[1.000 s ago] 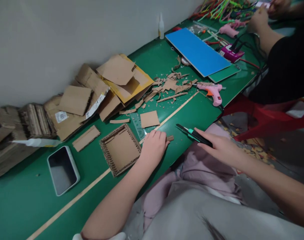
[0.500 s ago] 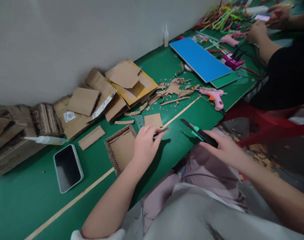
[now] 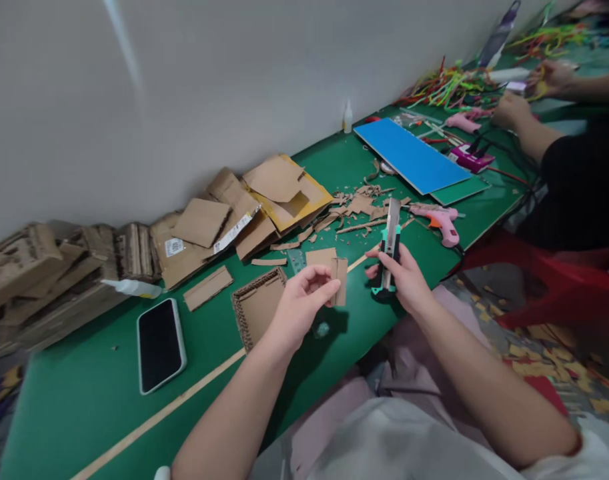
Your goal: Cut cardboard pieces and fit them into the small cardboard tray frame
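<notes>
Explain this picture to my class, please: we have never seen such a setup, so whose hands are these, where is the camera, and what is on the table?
There is no machine here: a person works with two bare hands, and the camera is worn on their head, looking forward and down. The left hand holds a small cardboard piece; the right hand grips a black and green utility knife. On the green table lie a shallow cardboard box, a phone, a pink glue gun, a blue board and cardboard scraps. More cardboard is heaped by the wall. At the upper right, another person's hands are also at work; what they hold is hard to make out.
</notes>
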A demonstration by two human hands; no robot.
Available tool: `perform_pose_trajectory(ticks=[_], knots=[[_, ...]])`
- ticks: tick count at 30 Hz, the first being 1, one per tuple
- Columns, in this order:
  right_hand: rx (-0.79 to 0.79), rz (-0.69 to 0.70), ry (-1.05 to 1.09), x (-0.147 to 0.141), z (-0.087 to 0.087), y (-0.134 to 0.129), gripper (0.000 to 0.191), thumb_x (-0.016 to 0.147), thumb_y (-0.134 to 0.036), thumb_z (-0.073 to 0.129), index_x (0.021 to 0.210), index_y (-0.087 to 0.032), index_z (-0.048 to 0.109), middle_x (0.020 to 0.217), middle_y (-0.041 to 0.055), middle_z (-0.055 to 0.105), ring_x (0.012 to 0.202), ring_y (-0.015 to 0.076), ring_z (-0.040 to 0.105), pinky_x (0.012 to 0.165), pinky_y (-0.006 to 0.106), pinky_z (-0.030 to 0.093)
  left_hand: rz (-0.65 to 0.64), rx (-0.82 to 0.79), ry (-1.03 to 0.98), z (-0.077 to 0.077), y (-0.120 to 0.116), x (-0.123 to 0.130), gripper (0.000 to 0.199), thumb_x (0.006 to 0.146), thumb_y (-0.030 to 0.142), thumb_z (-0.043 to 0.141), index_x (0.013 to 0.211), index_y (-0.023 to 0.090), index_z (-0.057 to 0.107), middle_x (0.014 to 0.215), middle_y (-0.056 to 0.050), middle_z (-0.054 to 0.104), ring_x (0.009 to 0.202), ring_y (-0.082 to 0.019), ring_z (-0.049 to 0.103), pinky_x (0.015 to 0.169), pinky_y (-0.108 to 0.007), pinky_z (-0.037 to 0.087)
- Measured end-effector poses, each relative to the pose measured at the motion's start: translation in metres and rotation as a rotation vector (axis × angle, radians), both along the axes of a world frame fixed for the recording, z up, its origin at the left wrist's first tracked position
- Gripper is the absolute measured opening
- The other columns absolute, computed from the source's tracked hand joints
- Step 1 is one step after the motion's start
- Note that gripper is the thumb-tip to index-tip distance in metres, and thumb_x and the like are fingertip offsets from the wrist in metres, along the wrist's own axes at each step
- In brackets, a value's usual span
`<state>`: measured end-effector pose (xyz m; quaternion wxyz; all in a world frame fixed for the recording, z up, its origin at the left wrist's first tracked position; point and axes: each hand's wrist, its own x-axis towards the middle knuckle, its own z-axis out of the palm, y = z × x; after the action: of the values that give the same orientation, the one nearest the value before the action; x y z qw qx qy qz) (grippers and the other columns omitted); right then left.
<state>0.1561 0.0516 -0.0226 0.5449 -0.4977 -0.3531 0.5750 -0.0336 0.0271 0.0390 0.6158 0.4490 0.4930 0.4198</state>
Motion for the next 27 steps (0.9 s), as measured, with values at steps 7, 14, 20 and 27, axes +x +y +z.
perform_pose_trajectory(ticks=[7, 14, 20, 27], knots=[[0.164, 0.32, -0.005, -0.035, 0.051, 0.004, 0.031, 0.066, -0.028, 0.072, 0.089, -0.022, 0.051, 0.081, -0.0055, 0.061, 0.043, 0.0048, 0.053, 0.043, 0.021, 0.046, 0.059, 0.073, 0.042, 0.012, 0.001, -0.009, 0.019, 0.067, 0.026, 0.072, 0.074, 0.015, 0.058, 0.065, 0.003, 0.056, 0.057, -0.007, 0.05, 0.055, -0.019, 0.041], [0.124, 0.44, 0.182, -0.044, 0.049, 0.018, 0.041, 0.062, -0.022, 0.075, 0.094, -0.023, 0.049, 0.072, -0.0087, 0.058, 0.039, 0.0048, 0.053, 0.04, 0.02, 0.046, 0.012, 0.002, -0.072, 0.007, 0.005, -0.015, 0.019, 0.068, 0.027, 0.072, 0.071, 0.015, 0.058, 0.063, 0.003, 0.054, 0.057, -0.006, 0.048, 0.055, -0.019, 0.039], [0.048, 0.431, 0.306, -0.042, 0.03, 0.013, 0.036, 0.067, -0.021, 0.071, 0.095, -0.024, 0.048, 0.066, -0.0105, 0.056, 0.038, 0.0027, 0.05, 0.041, 0.018, 0.047, -0.061, -0.128, -0.178, -0.01, 0.009, -0.008, 0.023, 0.07, 0.03, 0.07, 0.074, 0.016, 0.053, 0.066, 0.002, 0.054, 0.059, -0.008, 0.051, 0.059, -0.022, 0.042], [0.053, 0.366, 0.351, -0.046, 0.021, 0.012, 0.035, 0.071, -0.019, 0.069, 0.096, -0.024, 0.045, 0.06, -0.0117, 0.053, 0.039, 0.0035, 0.049, 0.043, 0.019, 0.047, 0.166, 0.238, 0.17, -0.019, 0.004, 0.0, 0.02, 0.076, 0.023, 0.065, 0.093, 0.019, 0.055, 0.081, 0.0, 0.061, 0.074, -0.011, 0.058, 0.068, -0.022, 0.049]])
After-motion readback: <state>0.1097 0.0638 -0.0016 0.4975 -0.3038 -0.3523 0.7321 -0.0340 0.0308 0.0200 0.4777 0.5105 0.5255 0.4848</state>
